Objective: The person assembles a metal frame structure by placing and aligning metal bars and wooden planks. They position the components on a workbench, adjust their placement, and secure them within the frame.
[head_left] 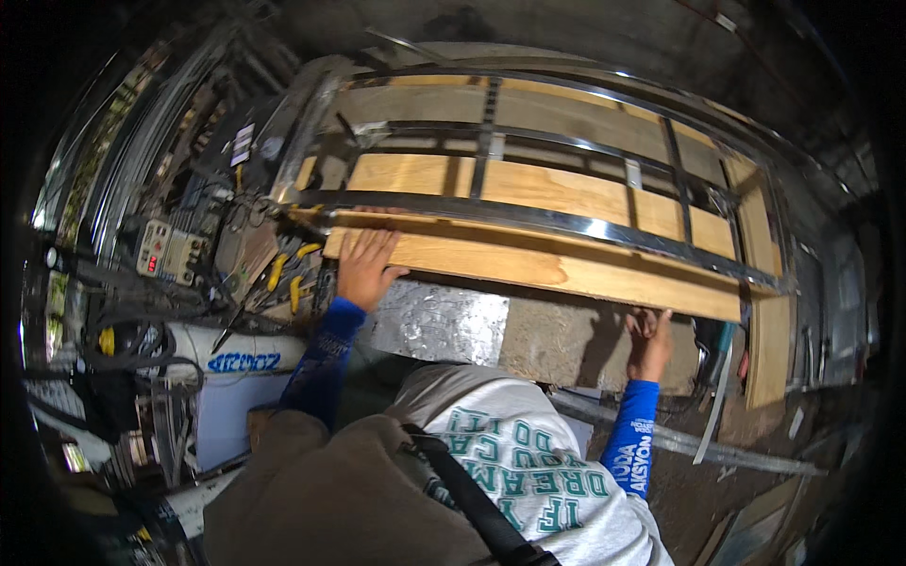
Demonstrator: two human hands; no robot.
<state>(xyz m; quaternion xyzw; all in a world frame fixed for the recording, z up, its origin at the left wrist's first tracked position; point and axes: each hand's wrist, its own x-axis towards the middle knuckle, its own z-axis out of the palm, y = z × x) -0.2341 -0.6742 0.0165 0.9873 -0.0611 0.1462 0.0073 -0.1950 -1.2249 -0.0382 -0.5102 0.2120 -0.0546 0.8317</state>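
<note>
Wooden plank (528, 267), along the near metal rail (595, 227), is grasped near its left end by the left hand (368, 269); closure of the right hand (649, 344) at its lower edge cannot be told, so the right end might be dropped if poorly supported.

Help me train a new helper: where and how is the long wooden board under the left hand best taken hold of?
Likely by its near edge, one hand toward each end, from the person's side, where the left hand and right hand are. The wooden board is long and narrow, so spread hands should steady it; a metal rail runs along its far side.
</note>
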